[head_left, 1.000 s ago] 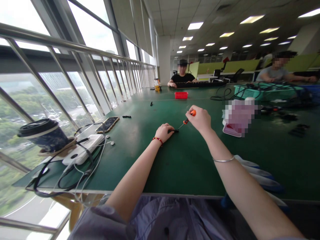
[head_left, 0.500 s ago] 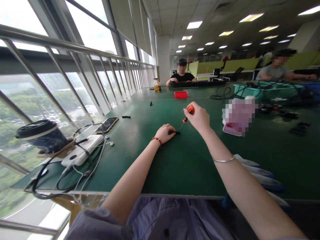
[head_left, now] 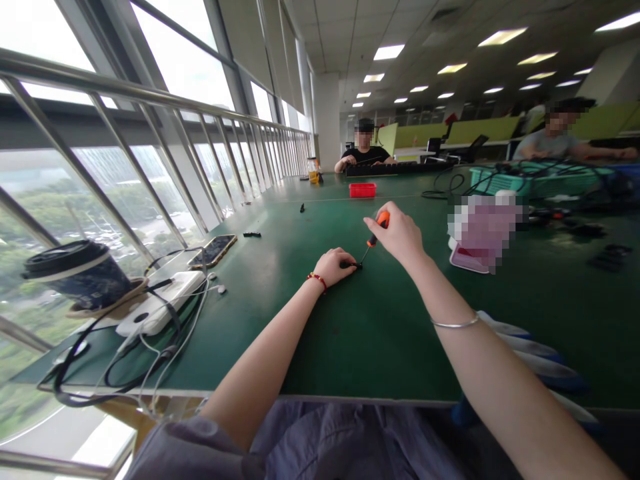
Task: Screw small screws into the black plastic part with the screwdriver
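My left hand (head_left: pixel 334 265) rests on the green table (head_left: pixel 380 320), fingers closed on a small black part (head_left: pixel 351 265) and pinning it down. My right hand (head_left: pixel 399 235) grips a small orange-handled screwdriver (head_left: pixel 376 230), held tilted, with its tip on the black part just right of my left fingers. A red bead bracelet is on my left wrist and a silver bangle on my right forearm.
At the left edge sit a lidded cup (head_left: pixel 75 273), a white device with cables (head_left: pixel 159 300) and a phone (head_left: pixel 216 248). Small black parts (head_left: pixel 252 234) and a red tray (head_left: pixel 363 190) lie further away. Two people sit at the far side. A teal basket (head_left: pixel 530 179) stands right.
My right hand has swung the screwdriver handle slightly left and more upright over the part. My left hand stays in place on the part.
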Available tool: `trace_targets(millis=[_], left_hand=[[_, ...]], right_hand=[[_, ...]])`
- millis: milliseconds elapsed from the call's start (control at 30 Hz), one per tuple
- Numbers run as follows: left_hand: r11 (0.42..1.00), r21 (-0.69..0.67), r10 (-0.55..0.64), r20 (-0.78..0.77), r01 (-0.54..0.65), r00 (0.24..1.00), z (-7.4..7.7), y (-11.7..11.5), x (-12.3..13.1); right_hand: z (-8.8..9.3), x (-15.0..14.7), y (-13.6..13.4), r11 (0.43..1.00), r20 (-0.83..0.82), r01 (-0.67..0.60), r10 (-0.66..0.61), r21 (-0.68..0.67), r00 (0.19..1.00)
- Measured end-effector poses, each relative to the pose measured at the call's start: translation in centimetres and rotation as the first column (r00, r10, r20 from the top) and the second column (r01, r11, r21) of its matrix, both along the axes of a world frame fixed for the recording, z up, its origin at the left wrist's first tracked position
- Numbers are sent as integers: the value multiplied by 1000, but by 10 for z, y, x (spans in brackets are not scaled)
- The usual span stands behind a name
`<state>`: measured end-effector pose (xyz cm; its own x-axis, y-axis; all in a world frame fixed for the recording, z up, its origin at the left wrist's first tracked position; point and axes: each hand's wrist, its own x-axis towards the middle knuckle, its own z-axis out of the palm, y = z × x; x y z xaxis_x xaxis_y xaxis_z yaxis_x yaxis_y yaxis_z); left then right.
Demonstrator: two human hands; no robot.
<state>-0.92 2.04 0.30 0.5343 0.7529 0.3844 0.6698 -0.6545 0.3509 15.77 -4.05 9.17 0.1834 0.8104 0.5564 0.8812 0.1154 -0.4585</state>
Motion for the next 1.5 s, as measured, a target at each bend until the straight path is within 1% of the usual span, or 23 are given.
trace_targets(millis=[167, 333, 400, 567, 633, 767, 967, 1100, 1167, 1300, 1500], left_hand=[[1000, 2, 4, -1, -4, 1000, 0, -1, 1], [1000, -3, -1, 3, 1, 1000, 1, -2, 1], [1000, -7, -4, 5, 4, 1000, 1, -2, 1], [1000, -12, -13, 10, 13, 1000, 0, -1, 0], [1000, -7, -23, 8, 24, 1000, -1, -1, 0], [1000, 1, -28, 2, 28, 1000, -3, 0, -1], [1000, -3, -26, -10, 26, 1000, -2, 0, -1], [1000, 1, -31, -10, 31, 999, -2, 0, -1], [999, 3, -34, -9, 34, 999, -2, 1, -1], [1000, 2, -31, -8, 31, 999, -2, 1, -1], [1000, -8, -24, -10, 24, 1000, -2, 0, -1]], right_hand=[[2, -3, -4, 1000, -44, -22, 21, -13, 999], [5, -8, -9, 999, 16, 49, -50, 18, 999], [4, -9, -8, 998, 26, 59, -59, 15, 998], [0, -10, -5, 1000, -39, -12, 13, 21, 999], [-1, -11, -6, 999, -43, -9, 11, 44, 999], [-4, -12, -7, 996, 20, 33, -35, 86, 999], [-4, -11, -6, 997, 83, 44, -50, 66, 995], [-5, -12, -6, 995, 32, 30, -33, 96, 999], [-6, -12, -6, 994, 34, 32, -36, 100, 999], [-8, -11, -3, 995, 42, 63, -67, 75, 997], [-7, -12, -5, 999, -74, 37, -35, 27, 997]])
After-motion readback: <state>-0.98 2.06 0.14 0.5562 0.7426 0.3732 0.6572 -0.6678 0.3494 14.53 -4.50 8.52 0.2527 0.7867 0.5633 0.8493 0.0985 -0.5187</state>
